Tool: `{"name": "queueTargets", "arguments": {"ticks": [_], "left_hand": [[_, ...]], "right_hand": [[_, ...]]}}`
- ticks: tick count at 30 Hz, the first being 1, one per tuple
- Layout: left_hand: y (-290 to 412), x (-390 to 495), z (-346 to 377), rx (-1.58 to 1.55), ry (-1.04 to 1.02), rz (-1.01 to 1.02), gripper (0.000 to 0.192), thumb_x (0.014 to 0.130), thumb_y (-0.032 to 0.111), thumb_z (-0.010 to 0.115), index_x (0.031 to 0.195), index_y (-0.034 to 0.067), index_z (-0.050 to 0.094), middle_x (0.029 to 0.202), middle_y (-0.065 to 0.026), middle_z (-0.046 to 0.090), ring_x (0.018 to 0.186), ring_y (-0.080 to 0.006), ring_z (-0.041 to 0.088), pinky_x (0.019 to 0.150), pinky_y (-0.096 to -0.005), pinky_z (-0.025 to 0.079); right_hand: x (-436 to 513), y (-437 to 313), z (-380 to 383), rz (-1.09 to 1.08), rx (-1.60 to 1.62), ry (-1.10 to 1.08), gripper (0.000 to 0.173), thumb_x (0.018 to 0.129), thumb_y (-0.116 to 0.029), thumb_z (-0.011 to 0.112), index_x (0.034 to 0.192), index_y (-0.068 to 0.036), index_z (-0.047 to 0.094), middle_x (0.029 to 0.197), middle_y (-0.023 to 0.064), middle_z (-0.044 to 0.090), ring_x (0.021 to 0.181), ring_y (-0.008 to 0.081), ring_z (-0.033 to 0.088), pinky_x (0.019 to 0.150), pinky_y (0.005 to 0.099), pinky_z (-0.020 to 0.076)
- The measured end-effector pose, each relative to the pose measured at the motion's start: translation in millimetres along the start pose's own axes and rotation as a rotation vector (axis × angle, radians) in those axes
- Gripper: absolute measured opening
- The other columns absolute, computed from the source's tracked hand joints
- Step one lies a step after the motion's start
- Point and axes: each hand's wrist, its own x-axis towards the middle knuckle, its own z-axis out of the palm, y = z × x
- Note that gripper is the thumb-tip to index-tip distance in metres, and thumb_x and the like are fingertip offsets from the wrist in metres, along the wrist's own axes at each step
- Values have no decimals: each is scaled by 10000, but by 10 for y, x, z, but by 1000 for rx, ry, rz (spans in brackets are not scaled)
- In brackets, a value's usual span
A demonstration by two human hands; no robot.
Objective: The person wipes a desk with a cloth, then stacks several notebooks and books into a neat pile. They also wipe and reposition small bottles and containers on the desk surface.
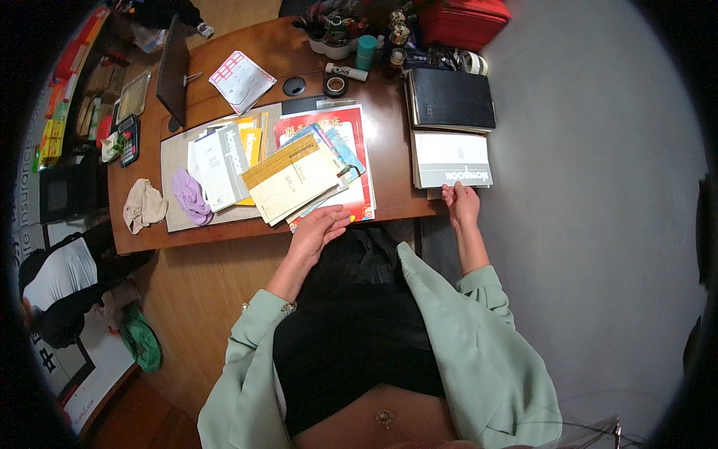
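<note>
My left hand (321, 227) hovers by the desk's front edge with its fingers loosely extended, holding nothing. Just beyond it lies a tan-and-cream notebook (294, 178), slanted on top of other booklets and a red-and-white printed sheet (362, 196). At the right end of the desk, the fingertips of my right hand (463, 205) touch the near edge of a stack topped by a white-and-grey notebook (453, 157). Behind that stack, a black-covered book (453, 100) tops another pile. Left of the tan notebook, another white-and-grey notebook (219, 168) overlaps yellow booklets (252, 143).
A lilac cloth (192, 196) and a beige cloth (145, 205) lie at left, near a calculator (130, 140) and a monitor (173, 73). Black tape (335, 85), a glue stick (346, 72) and a teal canister (366, 51) stand behind. A person (67, 275) is at far left.
</note>
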Motion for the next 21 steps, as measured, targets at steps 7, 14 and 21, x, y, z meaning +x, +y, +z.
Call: {"name": "queueTargets", "arguments": {"ticks": [7,14,21], "left_hand": [[-16,-12,-48,-7,-4,27,322,1010,119,467,1281,-48,513,1209,-153,637,1070,-195,642,907,-286,535],[-6,-72,-456,-104,353,286,290,979,75,515,1241,-48,542,1102,-122,648,944,-170,644,835,-267,543],[118,-76,-1024,-93,678,417,414,974,42,481,1377,-48,443,1271,-97,567,995,-123,554,815,-232,456]], "right_hand": [[-29,-53,-22,11,-121,-18,284,1017,-208,506,977,73,530,893,196,664,729,220,674,636,300,592],[-225,-176,26,41,-531,-239,383,1025,-296,485,914,51,601,749,160,680,578,202,659,502,317,559],[-562,126,1191,-350,-750,-671,244,974,-128,544,1133,41,619,885,138,703,738,198,683,652,307,541]]}}
